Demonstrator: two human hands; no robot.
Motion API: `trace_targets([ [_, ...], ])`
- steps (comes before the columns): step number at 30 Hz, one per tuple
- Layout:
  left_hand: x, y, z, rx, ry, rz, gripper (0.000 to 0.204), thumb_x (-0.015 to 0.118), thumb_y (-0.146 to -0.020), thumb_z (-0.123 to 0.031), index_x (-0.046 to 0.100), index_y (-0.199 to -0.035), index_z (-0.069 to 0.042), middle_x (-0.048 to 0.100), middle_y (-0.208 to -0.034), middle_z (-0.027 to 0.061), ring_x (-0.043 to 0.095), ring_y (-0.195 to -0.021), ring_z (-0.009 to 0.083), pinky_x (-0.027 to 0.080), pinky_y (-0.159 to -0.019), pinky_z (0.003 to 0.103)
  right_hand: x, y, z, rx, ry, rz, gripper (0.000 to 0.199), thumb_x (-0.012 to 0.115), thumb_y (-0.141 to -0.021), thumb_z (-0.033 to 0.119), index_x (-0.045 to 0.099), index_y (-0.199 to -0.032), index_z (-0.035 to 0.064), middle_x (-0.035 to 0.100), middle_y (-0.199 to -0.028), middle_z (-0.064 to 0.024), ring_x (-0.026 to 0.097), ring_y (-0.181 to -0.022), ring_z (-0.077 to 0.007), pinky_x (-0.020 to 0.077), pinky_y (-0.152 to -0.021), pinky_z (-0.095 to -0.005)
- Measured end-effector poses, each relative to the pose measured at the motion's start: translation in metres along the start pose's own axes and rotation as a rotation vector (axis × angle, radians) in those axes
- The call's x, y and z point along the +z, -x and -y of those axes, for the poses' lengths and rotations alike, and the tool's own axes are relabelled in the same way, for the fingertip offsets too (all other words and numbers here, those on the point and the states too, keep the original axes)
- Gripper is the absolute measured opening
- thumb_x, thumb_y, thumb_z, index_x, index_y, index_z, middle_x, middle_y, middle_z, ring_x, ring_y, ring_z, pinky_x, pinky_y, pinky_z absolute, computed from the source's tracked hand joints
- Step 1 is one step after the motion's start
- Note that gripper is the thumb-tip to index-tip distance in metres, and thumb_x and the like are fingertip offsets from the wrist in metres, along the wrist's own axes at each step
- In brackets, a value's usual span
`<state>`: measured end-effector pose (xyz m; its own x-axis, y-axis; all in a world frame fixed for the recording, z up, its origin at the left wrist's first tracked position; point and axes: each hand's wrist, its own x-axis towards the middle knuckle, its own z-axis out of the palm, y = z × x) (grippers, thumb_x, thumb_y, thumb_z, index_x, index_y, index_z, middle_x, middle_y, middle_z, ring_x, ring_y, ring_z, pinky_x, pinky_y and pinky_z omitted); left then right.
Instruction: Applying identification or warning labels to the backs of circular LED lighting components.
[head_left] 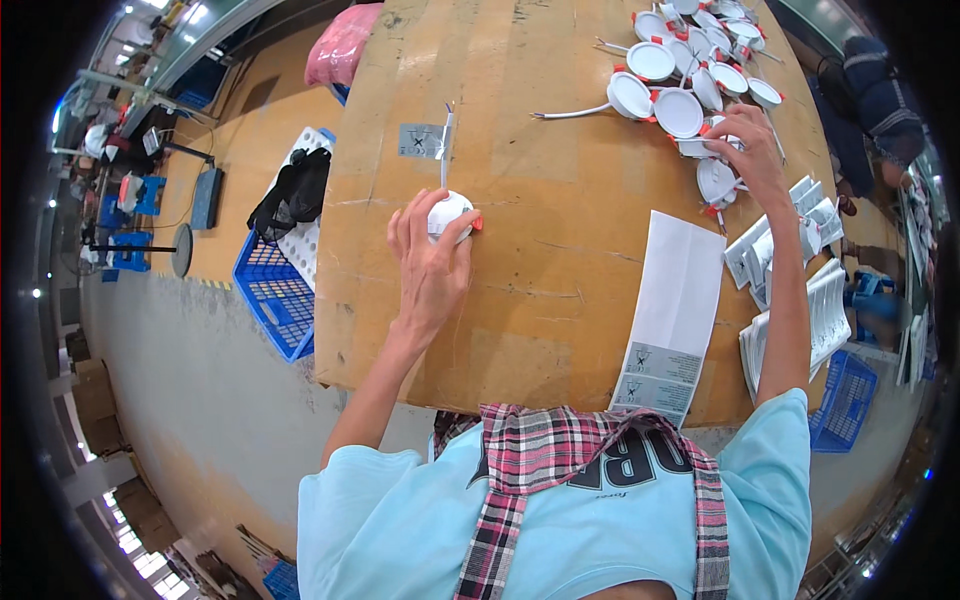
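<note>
My left hand (430, 255) holds a round white downlight (447, 212) down on the table, fingers curled round its rim. A red clip shows at its right edge, and its white cable points away toward the far side. Beside that cable a grey printed label (417, 140) lies on the table. At the far right my right hand (752, 155) pinches the edge of another white downlight (692, 147), at the near side of a heap of such downlights (680, 112) with red clips and white cables. The fingers partly cover it.
A backing strip (677, 265) with grey labels lies at the table's front right. Stacked folded papers (800, 320) sit at the right edge. Left of the brown table (540, 330) stands a blue basket (275, 300) with a black bag (295, 190); a pink bag (340, 45) is behind.
</note>
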<state>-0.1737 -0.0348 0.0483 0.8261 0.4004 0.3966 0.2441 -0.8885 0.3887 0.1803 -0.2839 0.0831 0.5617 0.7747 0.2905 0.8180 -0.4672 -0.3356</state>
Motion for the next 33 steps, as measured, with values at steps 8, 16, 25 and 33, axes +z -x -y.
trace_targets([
  [8,0.009,-0.029,-0.055,0.087,0.349,-0.047,0.058,0.072,-0.072,-0.009,0.050,-0.126,-0.012,0.037,-0.133,0.0150,0.034,-0.126,0.0339,0.028,-0.103,0.045,-0.050,-0.026,0.068,0.092,-0.704,-0.049,0.022,0.063,-0.086,0.020,0.067,-0.093,-0.0002,0.059,-0.076,0.0002,0.053,-0.070,-0.0066,0.0426,-0.065,-0.0223],
  [16,0.038,-0.032,-0.076,0.383,0.403,0.238,0.091,0.081,-0.064,-0.017,0.032,-0.141,-0.015,0.019,-0.143,0.0198,0.023,-0.131,0.0407,0.029,-0.105,0.049,0.087,-0.012,0.120,-0.054,-0.909,0.824,0.019,0.060,-0.082,0.012,0.066,-0.091,-0.0031,0.060,-0.067,-0.0044,0.052,-0.062,-0.0114,0.0426,-0.059,-0.0278],
  [25,0.064,-0.003,-0.065,0.079,0.397,0.318,0.068,0.075,-0.070,-0.011,0.043,-0.130,-0.004,0.038,-0.131,0.0211,0.035,-0.121,0.0391,0.037,-0.098,0.045,0.060,0.001,0.120,0.122,-0.751,0.252,0.024,0.055,-0.087,0.014,0.065,-0.104,0.0010,0.065,-0.096,-0.0065,0.058,-0.089,-0.0117,0.0458,-0.076,-0.0267],
  [33,0.082,0.002,-0.070,0.103,0.238,0.220,0.067,0.077,-0.069,-0.021,0.044,-0.123,-0.002,0.042,-0.121,0.0170,0.039,-0.112,0.0351,0.034,-0.090,0.045,0.048,0.035,0.169,-0.035,-1.215,0.497,0.023,0.054,-0.089,0.009,0.063,-0.109,0.0019,0.060,-0.104,-0.0041,0.053,-0.087,-0.0100,0.0425,-0.076,-0.0248],
])
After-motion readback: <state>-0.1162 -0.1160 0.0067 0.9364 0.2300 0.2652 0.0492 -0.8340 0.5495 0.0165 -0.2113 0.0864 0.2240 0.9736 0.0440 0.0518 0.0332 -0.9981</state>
